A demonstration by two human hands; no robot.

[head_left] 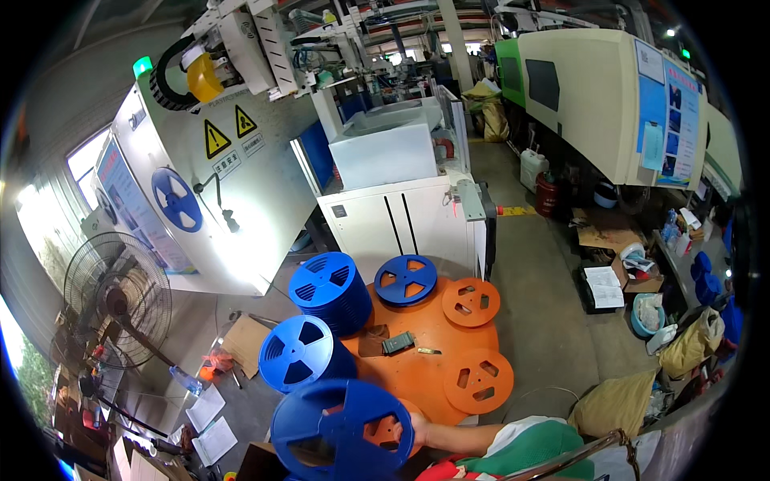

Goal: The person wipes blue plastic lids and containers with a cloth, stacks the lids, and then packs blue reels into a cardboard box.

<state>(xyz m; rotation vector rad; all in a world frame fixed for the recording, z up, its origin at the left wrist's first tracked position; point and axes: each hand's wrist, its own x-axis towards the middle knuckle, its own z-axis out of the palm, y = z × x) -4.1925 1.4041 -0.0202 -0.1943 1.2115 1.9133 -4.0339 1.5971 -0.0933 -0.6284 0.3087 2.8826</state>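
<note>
My right hand (415,431) reaches in from the lower right, its fingers closed on the rim of a large blue plastic reel flange (351,439) with cut-out windows. This disc is held up close at the bottom of the view. Part of an orange disc (407,409) shows behind it. My left hand is not visible. Just beyond the held disc stand two tall stacks of blue reel flanges, a nearer stack (298,345) and a farther stack (327,287). Another blue flange pile (406,280), much lower, lies on the orange tabletop (433,329).
Two orange discs, one farther (471,302) and one nearer (478,381), lie along the table's right side. A small dark green box (398,343) sits mid-table. A standing fan (117,301) is at left. White machine cabinets (401,220) stand ahead; sacks (613,405) lie at right.
</note>
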